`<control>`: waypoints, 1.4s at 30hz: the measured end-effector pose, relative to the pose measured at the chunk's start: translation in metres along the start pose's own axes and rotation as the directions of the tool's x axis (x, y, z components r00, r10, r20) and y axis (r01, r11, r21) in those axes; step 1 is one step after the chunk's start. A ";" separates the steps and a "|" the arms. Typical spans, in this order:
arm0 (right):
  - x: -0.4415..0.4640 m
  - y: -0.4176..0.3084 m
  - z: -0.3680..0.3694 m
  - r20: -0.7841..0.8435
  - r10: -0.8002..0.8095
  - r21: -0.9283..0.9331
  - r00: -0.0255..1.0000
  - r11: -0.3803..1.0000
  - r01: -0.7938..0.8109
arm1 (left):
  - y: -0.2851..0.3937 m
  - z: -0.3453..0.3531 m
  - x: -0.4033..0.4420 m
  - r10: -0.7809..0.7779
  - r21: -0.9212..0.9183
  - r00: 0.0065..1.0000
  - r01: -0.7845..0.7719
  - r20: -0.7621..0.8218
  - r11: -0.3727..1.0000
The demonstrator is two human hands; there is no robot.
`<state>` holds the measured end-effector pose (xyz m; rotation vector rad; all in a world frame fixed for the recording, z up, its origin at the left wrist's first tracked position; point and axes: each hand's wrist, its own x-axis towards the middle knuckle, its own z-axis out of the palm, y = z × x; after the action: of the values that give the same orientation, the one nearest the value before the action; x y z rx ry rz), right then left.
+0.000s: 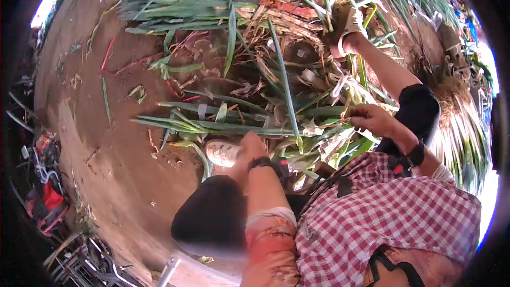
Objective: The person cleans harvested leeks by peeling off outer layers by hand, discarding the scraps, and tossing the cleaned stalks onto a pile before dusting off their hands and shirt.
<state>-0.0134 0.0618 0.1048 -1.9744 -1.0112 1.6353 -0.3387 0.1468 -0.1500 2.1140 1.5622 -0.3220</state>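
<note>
My left hand is closed round the green leaves of a long green onion, which lies across in front of me. To its right, my right hand has its fingers bent together at the onion's pale end, among peeled, whitish outer leaves; what exactly sits between those fingertips is too small to tell. Loose green leaves and dry husks surround both hands. One separate green leaf slants across the litter just beyond the left hand.
A large pile of green onions lies at the far side, with more bundles at the right. My shoes rest among the trimmings. Red twine trails over the brown ground. Metal frames and a red bag stand at the left.
</note>
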 end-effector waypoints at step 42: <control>0.051 0.056 0.034 -0.031 -0.315 -0.274 0.949 0.916 0.295 | 0.134 -0.120 -0.006 -0.144 -0.857 0.896 0.340 0.421 -0.388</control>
<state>-0.0266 0.0570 0.0234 -1.9003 -1.4909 1.3024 -0.2261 0.1728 -0.0126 0.2097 1.2273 0.6384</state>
